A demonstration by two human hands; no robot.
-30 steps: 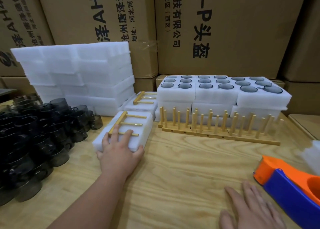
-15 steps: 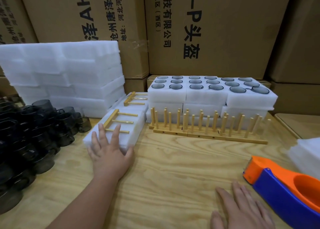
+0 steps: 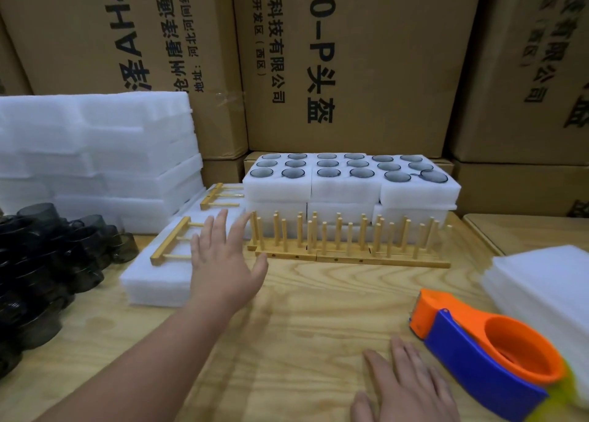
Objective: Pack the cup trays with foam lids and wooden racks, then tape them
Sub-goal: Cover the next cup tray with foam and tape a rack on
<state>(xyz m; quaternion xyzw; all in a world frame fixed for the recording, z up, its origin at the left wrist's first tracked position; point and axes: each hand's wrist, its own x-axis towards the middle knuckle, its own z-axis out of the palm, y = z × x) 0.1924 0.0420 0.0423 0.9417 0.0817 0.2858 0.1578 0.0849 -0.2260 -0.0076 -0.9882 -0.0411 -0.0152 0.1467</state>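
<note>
A packed foam tray [image 3: 153,278] lies at the left of the wooden table, with a wooden rack [image 3: 169,240] set into its top. My left hand [image 3: 223,262] hovers with spread fingers over the tray's right end, holding nothing. A second packed tray with a rack [image 3: 220,195] lies behind it. Foam cup trays [image 3: 347,189] filled with dark cups stand stacked at the back. A row of upright wooden racks [image 3: 347,243] stands in front of them. My right hand [image 3: 404,386] rests flat on the table beside the orange and blue tape dispenser [image 3: 484,348].
A tall stack of white foam [image 3: 95,154] fills the back left. Loose dark cups [image 3: 41,262] are piled at the left edge. More foam lids [image 3: 548,278] lie stacked at the right. Cardboard boxes [image 3: 344,61] wall off the back.
My left hand has lifted off the near foam tray and moved right, toward the upright racks. The tray stays where it was pushed. The right hand has not moved.
</note>
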